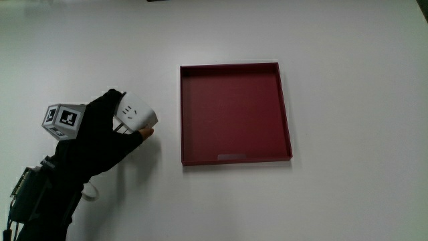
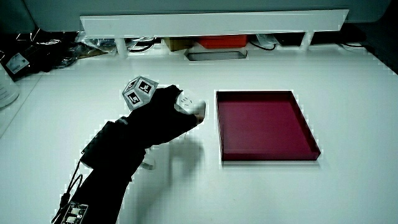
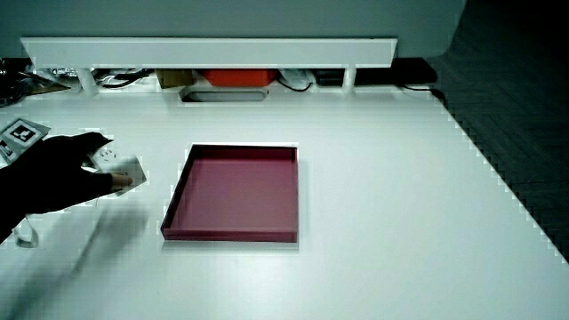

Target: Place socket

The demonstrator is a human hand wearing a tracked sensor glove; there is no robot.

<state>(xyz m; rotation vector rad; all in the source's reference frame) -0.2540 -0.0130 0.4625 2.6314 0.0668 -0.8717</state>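
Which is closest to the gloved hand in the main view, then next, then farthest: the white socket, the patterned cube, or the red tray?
1. White socket: gripped in the hand's fingers.
2. Patterned cube: on the back of the hand, so too close to rank against the socket.
3. Red tray: farthest, lying on the table beside the hand, apart from it.

I see a plain white table (image 1: 348, 201), matte, evenly lit, with soft shadows only. In both side views a low white partition (image 2: 214, 25) runs along the table's edge farthest from me, raised on short legs. Under it I make out tangled cables (image 2: 102, 43), an orange box (image 3: 236, 78) and a grey slot (image 2: 216, 55) in the tabletop. In a side view, dark floor (image 3: 511, 80) shows past the table's corner.
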